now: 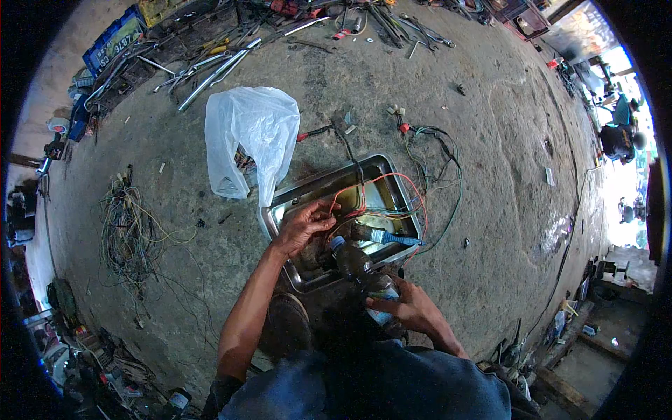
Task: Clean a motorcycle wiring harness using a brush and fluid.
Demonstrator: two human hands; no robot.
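Note:
My right hand (412,307) grips a clear plastic bottle (353,261) with a blue cap, tilted so that its neck points over a metal tray (336,176). Red, green and dark wires (386,211) run across the tray, which has yellowish liquid in its bottom. My left hand (307,227) is above the tray's left part, with a red wire (344,191) pinched between thumb and fingers. A paintbrush (394,237) with a blue handle rests across the tray's right side, its bristles inward. The bottle's lower end is partly hidden by my right hand.
A white plastic bag (254,131) stands behind the tray. A tangle of old wires (128,226) lies left on the concrete floor, and a wire harness (446,152) to the right. Wrenches and bars (220,71) lie at the back. A person (619,134) is far right.

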